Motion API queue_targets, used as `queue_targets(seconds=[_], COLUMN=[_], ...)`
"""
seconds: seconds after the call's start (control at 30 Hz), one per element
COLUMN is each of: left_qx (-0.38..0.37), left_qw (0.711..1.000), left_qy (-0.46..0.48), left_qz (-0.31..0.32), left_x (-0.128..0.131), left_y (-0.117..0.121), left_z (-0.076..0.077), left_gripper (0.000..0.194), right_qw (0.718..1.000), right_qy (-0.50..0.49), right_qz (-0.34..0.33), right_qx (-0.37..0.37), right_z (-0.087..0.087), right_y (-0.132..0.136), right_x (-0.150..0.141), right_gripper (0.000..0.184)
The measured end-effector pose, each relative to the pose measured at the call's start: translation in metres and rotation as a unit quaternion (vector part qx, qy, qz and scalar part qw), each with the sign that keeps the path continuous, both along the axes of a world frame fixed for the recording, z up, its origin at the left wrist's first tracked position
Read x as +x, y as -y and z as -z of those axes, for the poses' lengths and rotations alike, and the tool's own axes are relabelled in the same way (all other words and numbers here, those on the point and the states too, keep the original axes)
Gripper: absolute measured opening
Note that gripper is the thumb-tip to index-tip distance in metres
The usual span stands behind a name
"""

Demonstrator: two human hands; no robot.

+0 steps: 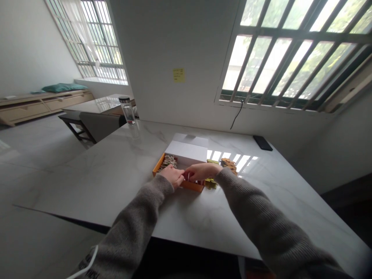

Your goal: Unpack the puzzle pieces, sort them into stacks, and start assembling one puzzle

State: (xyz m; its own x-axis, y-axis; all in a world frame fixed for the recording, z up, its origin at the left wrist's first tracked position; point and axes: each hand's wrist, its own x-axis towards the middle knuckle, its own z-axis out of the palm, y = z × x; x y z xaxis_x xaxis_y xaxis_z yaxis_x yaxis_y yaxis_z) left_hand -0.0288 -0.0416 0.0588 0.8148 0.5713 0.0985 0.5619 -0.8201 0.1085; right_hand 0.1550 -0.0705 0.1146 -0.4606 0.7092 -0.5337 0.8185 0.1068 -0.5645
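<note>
An orange box stands on the table with its white lid folded open to the back. Thin packets are packed upright in its left part. My left hand lies over the box's front side, fingers closed together; what they grip is hidden. Dipping into the box, my right hand has its fingers curled around something small and dark red, seemingly a packet. More dark red pieces show under that hand. Yellow-green packets lie against the box's right side, partly behind my right wrist.
Orange-brown packets lie in a pile beyond my right sleeve. A black phone rests at the back right of the marble-look table. Near the back left edge stands a clear bottle. A yellow note sticks to the wall.
</note>
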Motion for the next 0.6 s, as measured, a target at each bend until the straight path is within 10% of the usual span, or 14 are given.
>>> queue_targets(seconds=[0.3,0.6], left_qx=[-0.028,-0.037], left_qw=[0.999,0.998], left_qy=[0.020,-0.036], left_qz=[-0.031,-0.045], left_x=[0.000,0.002], left_y=[0.000,0.004], left_z=[0.001,-0.012], left_gripper=[0.030,0.032], right_qw=[0.980,0.989], right_qy=[0.104,0.093], right_qz=[-0.032,-0.068], right_qx=[0.168,0.090], right_z=[0.002,-0.006], right_y=[0.011,0.008], right_x=[0.004,0.004], right_gripper=[0.034,0.033])
